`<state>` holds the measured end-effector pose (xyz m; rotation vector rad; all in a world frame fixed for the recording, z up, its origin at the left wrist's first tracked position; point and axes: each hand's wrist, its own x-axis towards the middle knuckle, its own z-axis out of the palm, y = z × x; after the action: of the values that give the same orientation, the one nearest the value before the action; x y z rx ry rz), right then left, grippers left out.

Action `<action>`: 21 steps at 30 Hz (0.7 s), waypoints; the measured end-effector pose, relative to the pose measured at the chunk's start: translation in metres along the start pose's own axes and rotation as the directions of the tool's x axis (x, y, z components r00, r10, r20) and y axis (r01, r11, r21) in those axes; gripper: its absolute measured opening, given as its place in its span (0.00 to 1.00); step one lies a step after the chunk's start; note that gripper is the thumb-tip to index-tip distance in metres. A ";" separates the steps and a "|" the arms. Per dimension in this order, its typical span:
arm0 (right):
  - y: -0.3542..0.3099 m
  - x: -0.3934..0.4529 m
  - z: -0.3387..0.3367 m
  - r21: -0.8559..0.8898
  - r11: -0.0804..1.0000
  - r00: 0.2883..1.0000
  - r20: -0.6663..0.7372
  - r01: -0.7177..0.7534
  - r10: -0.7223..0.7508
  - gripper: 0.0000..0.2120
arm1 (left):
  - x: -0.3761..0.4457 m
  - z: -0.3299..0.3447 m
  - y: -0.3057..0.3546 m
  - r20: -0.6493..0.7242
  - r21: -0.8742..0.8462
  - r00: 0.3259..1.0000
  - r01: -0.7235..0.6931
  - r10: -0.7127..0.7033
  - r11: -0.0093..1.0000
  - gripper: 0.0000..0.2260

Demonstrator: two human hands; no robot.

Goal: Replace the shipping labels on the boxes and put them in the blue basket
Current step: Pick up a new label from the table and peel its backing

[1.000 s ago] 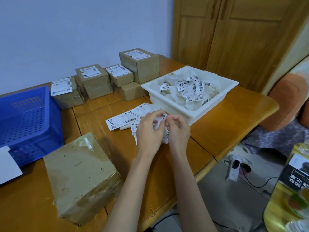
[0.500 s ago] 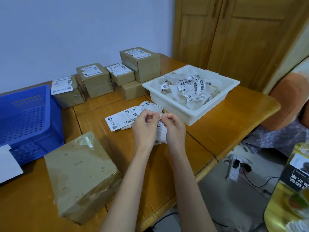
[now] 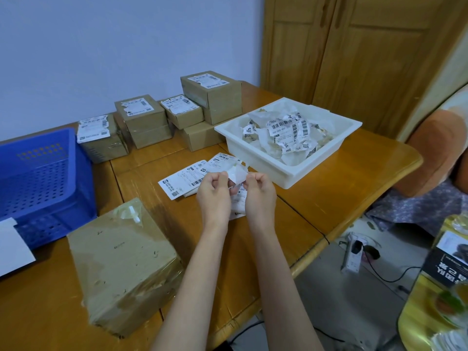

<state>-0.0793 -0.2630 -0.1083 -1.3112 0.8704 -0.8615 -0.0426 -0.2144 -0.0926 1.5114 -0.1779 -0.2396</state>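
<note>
Bare table (image 3: 316, 198) right of the hands; white tray (image 3: 291, 173) blocks beyond.

Things you can't see all of or can't read

The blue basket (image 3: 38, 178) is cut off at the left edge, and so is a white sheet (image 3: 12, 247) lying in front of it. The hands (image 3: 236, 196) cover part of the loose labels (image 3: 187, 182) on the tabletop (image 3: 316, 198), and the fingertips (image 3: 226, 177) are partly behind the peeled white paper (image 3: 238, 174) they pinch. The print on the labels of the small boxes (image 3: 141, 115) is too tiny to read. A yellow package (image 3: 435, 295) is cut off at the bottom right corner, and its black label is upside down.
</note>
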 end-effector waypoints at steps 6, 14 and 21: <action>-0.005 0.004 -0.001 0.201 0.966 0.987 0.040 -0.162 0.157 0.07 | 0.003 -0.002 0.001 -0.004 -0.141 0.995 0.094 -0.096 0.986 0.08; -0.011 -0.002 0.002 -0.033 0.995 0.996 -0.005 0.093 -0.093 0.07 | 0.000 -0.002 -0.003 0.048 -0.013 0.994 -0.093 0.094 0.996 0.07; -0.010 -0.003 -0.003 -0.081 0.980 0.983 -0.010 0.181 -0.183 0.07 | 0.002 0.000 0.007 0.063 -0.023 0.997 -0.037 0.038 0.999 0.13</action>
<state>-0.0833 -0.2622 -0.0979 -1.4719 0.8136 -0.9903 -0.0399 -0.2144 -0.0859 1.4780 -0.2534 -0.2592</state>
